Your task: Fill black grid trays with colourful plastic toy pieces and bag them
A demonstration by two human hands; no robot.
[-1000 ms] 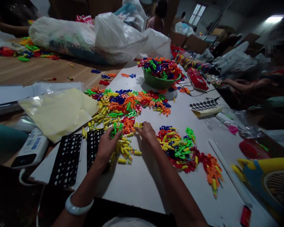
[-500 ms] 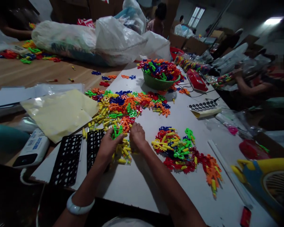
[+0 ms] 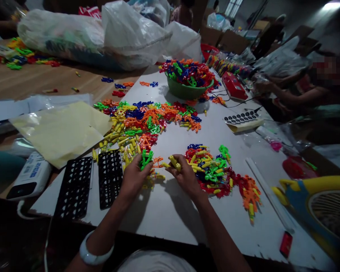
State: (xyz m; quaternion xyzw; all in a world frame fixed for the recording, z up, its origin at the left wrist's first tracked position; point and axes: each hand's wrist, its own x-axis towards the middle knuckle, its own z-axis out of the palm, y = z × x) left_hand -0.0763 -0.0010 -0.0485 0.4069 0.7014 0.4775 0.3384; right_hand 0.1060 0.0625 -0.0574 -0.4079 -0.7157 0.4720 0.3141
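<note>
Several yellow pieces (image 3: 175,162) are pinched in the fingers of the right hand (image 3: 187,176) above the white worktop (image 3: 164,219), just beside the mixed pile (image 3: 208,170), whereas a moment ago that hand was over by the left one. Green figures (image 3: 146,159) are still gripped in the left hand's (image 3: 132,175) fingers. From where I'm standing, overlap hides the exact count in either hand, and the person at the far right is dim and cut off.
</note>
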